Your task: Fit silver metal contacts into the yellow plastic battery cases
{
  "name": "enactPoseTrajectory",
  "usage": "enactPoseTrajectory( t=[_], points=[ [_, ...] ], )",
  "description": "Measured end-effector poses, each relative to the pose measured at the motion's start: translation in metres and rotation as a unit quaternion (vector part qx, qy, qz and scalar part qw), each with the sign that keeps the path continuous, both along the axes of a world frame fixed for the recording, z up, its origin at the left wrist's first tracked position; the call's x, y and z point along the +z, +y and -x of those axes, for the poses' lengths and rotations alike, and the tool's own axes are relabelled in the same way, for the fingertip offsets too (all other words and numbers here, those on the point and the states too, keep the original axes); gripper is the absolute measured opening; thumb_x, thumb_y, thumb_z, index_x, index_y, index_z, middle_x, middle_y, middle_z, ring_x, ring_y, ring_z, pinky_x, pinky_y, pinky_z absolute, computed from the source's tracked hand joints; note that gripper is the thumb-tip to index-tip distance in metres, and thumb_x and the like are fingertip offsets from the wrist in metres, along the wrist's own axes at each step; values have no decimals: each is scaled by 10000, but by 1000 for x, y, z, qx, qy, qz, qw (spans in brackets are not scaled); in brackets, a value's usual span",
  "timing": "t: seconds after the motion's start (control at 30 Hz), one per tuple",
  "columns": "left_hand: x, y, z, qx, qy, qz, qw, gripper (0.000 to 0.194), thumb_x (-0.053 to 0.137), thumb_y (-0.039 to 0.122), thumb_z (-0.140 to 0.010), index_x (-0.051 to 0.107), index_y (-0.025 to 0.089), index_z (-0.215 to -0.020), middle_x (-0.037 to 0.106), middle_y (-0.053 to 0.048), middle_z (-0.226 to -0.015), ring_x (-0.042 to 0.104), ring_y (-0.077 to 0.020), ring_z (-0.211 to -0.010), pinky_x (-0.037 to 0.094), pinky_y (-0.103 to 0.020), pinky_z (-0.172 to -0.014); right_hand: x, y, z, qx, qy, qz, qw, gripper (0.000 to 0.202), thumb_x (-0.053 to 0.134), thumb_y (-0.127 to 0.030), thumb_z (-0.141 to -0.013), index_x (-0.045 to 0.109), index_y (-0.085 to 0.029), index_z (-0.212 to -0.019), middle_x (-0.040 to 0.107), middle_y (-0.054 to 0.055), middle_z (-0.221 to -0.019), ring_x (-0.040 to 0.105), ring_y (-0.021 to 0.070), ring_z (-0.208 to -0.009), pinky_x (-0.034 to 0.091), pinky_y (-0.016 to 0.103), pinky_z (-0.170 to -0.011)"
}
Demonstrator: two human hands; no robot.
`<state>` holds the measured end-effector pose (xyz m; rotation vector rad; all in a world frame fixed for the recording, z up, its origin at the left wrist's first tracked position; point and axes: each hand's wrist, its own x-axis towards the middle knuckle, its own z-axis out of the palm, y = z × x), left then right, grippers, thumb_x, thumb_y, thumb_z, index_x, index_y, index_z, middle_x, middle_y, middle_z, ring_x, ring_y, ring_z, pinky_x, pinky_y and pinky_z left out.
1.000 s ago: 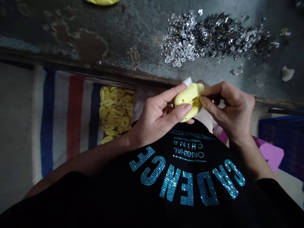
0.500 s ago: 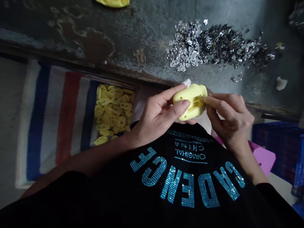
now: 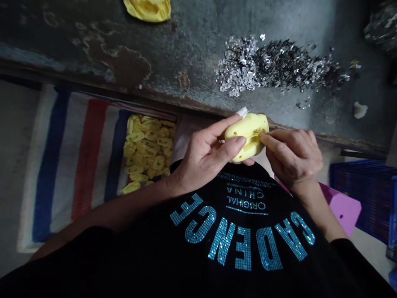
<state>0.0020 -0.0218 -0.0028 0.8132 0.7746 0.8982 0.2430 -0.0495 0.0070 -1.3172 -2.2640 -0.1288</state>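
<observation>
A pale yellow plastic housing (image 3: 248, 124) with small holes and a long recessed slot lies in my left hand (image 3: 209, 151). The thumb rests across its near face, the fingers are behind it, and a white wrap covers one fingertip. A small metal piece (image 3: 256, 132) shows in the slot. My right hand (image 3: 293, 155) is closed, its index fingertip and thumb at the slot's right end; whatever they may pinch is hidden. Beyond the hands, a heap of small shiny metal clips (image 3: 279, 64) is spread on the dark worktable (image 3: 192, 49).
Many similar yellow housings (image 3: 149, 145) lie in a striped sack (image 3: 89, 157) at lower left. A yellow piece (image 3: 149, 9) sits at the table's far side. On the right are a white scrap (image 3: 360, 110), a purple stool-like piece (image 3: 344, 209) and blue crates (image 3: 361, 194).
My right fingertips have shifted slightly down and left against the slot, with the hand curled more. The left hand still holds the housing. The whole view has moved a little.
</observation>
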Motion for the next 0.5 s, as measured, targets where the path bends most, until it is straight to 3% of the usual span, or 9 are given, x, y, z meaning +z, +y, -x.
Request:
enactPoseTrajectory(
  t=[0.13, 0.27, 0.4, 0.5],
  points=[
    [-2, 0, 2, -16, 6, -10, 1000, 662, 887, 419, -1054, 695, 142, -1624, 817, -168, -1540, 924, -246, -879, 805, -319, -803, 1, 1, -1, -3, 77, 42, 996, 289, 742, -182, -1097, 843, -371, -1290, 900, 26, -1157, 809, 246, -918, 568, 439, -748],
    [-1, -2, 2, -19, 15, -19, 1000, 672, 882, 448, -1052, 693, 161, -1629, 800, -160, -1571, 923, -267, -943, 810, -343, -822, 0, 11, -5, -48, 250, 125, 959, 190, 830, -292, -1062, 854, -354, -1240, 856, 38, -1148, 808, 260, -1024, 642, 420, -789],
    [-1, -8, 2, -31, 37, -63, 997, 692, 869, 461, -1060, 674, 183, -1663, 799, -155, -1569, 917, -282, -1018, 812, -367, -888, -8, 23, -12, -43, 327, 237, 914, 374, 872, -501, -1026, 805, -346, -1360, 830, 57, -1260, 809, 282, -1094, 674, 433, -807],
    [-5, -11, 3, -33, 59, -113, 991, 703, 860, 453, -1069, 656, 207, -1696, 791, -156, -1577, 912, -272, -1012, 810, -362, -893, -11, 27, -13, -32, 344, 277, 897, 429, 879, -576, -1008, 797, -345, -1360, 822, 57, -1340, 808, 294, -1149, 691, 451, -853]
  ],
)
